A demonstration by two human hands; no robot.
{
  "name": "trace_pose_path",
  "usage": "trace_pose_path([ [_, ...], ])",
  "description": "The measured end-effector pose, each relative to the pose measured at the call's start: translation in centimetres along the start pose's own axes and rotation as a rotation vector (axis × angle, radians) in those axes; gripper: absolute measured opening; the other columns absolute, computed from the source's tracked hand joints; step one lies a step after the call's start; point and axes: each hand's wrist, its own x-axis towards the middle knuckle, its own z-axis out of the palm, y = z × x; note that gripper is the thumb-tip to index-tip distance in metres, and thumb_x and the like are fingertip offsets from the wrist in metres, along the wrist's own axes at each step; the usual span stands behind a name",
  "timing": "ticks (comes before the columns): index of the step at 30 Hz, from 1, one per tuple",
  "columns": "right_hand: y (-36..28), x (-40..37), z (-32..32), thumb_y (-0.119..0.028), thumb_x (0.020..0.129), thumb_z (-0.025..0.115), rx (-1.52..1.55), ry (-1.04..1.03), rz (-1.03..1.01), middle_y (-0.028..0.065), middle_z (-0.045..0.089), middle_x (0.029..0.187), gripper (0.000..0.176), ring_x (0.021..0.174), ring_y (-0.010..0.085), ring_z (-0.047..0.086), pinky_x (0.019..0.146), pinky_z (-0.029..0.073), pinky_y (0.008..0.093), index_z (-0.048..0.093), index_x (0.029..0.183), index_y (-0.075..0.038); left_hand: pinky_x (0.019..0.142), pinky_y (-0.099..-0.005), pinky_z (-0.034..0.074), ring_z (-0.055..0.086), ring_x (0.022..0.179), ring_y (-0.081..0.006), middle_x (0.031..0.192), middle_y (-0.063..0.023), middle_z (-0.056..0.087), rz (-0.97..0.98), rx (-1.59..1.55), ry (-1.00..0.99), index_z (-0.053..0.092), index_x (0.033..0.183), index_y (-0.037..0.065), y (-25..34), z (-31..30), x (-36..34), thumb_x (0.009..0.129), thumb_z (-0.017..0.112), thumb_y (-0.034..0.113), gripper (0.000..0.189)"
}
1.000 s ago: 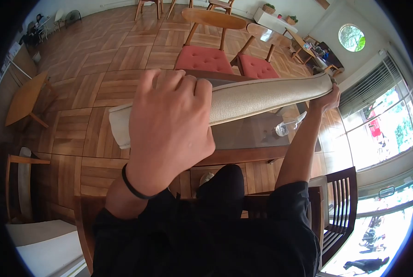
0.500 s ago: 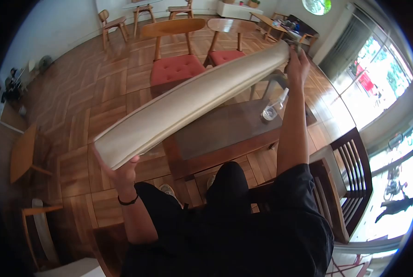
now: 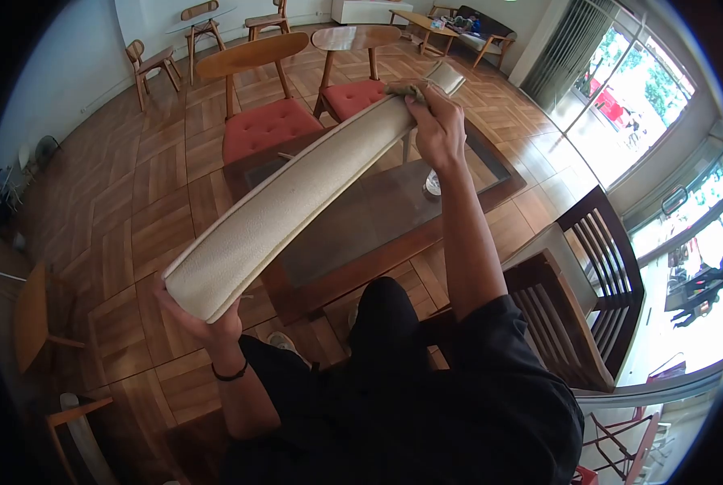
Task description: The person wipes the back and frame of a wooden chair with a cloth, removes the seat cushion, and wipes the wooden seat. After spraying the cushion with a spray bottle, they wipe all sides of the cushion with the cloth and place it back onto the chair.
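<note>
A long cream padded cushion (image 3: 297, 182) slants from lower left to upper right above a glass-topped wooden table (image 3: 353, 234). My left hand (image 3: 208, 319) grips its lower end, thumb at the near edge and fingers beneath. Near the upper end, my right hand (image 3: 438, 121) presses a bunched olive cloth (image 3: 408, 90) onto the cushion's surface. A clear bottle (image 3: 433, 184) stands on the table, partly hidden behind my right forearm.
Two wooden chairs with red seats (image 3: 268, 125) stand beyond the table. Dark slatted chairs (image 3: 604, 250) are at the right. A wooden stool-like piece (image 3: 34, 315) is at the left. Farther back are a low table (image 3: 426, 23) and a sofa (image 3: 487, 36).
My right hand with the cloth has moved down and left along the cushion, from its far end, which now shows beyond the hand. The view has shifted too.
</note>
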Motion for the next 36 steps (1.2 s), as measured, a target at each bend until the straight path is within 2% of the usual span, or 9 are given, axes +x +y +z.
trace_pose_path([
  [4,-3.8,-2.1,0.7,-0.003,0.089,0.047,0.116,-0.078,-0.025,0.0139,0.072,0.105,0.032,0.103,0.0215,0.064,0.095,0.046,0.0309,0.071,0.109,0.001,0.097,-0.0380,0.043,0.053,0.112,-0.0246,0.121,-0.0138,0.048,0.011,0.071,0.025,0.037,0.135,-0.002,0.3,0.0,-0.5,0.075,0.079,0.022,0.077],
  [5,-4.4,-2.2,1.4,-0.008,0.082,0.056,0.180,-0.033,-0.134,0.0176,0.070,0.099,0.026,0.098,0.0361,0.065,0.092,0.047,0.0387,0.070,0.102,0.001,0.096,-0.0366,0.044,0.054,0.110,-0.0226,0.121,-0.0135,0.049,0.010,0.023,0.038,0.039,0.133,-0.002,0.9,0.5,-0.5,0.078,0.078,0.022,0.072],
  [17,-20.1,-8.1,6.8,-0.010,0.076,0.057,0.164,-0.188,-0.472,0.0157,0.071,0.110,0.038,0.110,0.0336,0.065,0.099,0.046,0.0439,0.070,0.110,-0.001,0.086,-0.0326,0.047,0.057,0.101,-0.0177,0.113,-0.0109,0.054,-0.088,-0.154,0.014,0.047,0.122,0.001,3.1,1.4,1.0,0.080,0.082,0.024,0.060],
  [19,-22.5,-9.0,7.6,-0.011,0.076,0.054,0.158,-0.209,-0.518,0.0163,0.071,0.112,0.041,0.112,0.0334,0.065,0.100,0.045,0.0439,0.070,0.113,0.000,0.092,-0.0330,0.049,0.058,0.107,-0.0192,0.122,-0.0101,0.056,-0.210,-0.196,-0.009,0.044,0.129,0.000,2.9,0.7,0.3,0.093,0.065,0.023,0.047],
  [23,-24.7,-11.7,8.9,-0.014,0.078,0.053,0.238,-0.234,-0.679,0.0137,0.071,0.115,0.041,0.113,0.0308,0.066,0.099,0.047,0.0419,0.071,0.113,-0.003,0.092,-0.0328,0.050,0.059,0.106,-0.0189,0.119,-0.0101,0.057,-0.285,-0.222,-0.043,0.046,0.126,0.001,3.0,0.7,-0.5,0.092,0.067,0.023,0.046],
  [29,-21.4,-11.9,8.7,-0.014,0.088,0.051,-0.149,0.022,-0.789,0.0105,0.072,0.115,0.030,0.111,0.0269,0.067,0.103,0.044,0.0362,0.074,0.105,-0.007,0.090,-0.0325,0.050,0.060,0.105,-0.0184,0.116,-0.0102,0.059,-0.224,-0.266,-0.118,0.049,0.123,0.002,3.1,1.4,0.3,0.091,0.071,0.023,0.045],
  [32,-19.5,-11.0,6.5,-0.010,0.080,0.062,0.002,-0.046,-0.718,0.0087,0.071,0.115,0.025,0.114,0.0257,0.065,0.097,0.049,0.0368,0.072,0.102,-0.005,0.090,-0.0324,0.051,0.061,0.104,-0.0182,0.114,-0.0102,0.060,-0.146,-0.269,-0.097,0.050,0.121,0.002,3.3,1.5,0.5,0.090,0.073,0.023,0.044],
  [34,-16.4,-8.7,6.4,-0.005,0.075,0.061,0.135,0.067,-0.541,0.0126,0.071,0.114,0.030,0.111,0.0299,0.066,0.096,0.048,0.0378,0.071,0.104,-0.001,0.089,-0.0324,0.050,0.060,0.105,-0.0181,0.115,-0.0121,0.059,-0.050,-0.309,-0.025,0.048,0.122,0.001,3.5,1.4,0.6,0.089,0.074,0.024,0.048],
  [36,-11.5,-6.5,5.6,0.000,0.071,0.059,0.096,0.091,-0.574,0.0159,0.070,0.113,0.035,0.109,0.0330,0.066,0.095,0.048,0.0399,0.069,0.105,0.002,0.088,-0.0317,0.049,0.059,0.105,-0.0179,0.115,-0.0133,0.058,-0.028,-0.235,-0.061,0.046,0.122,0.000,2.9,0.5,0.5,0.088,0.075,0.027,0.053],
])
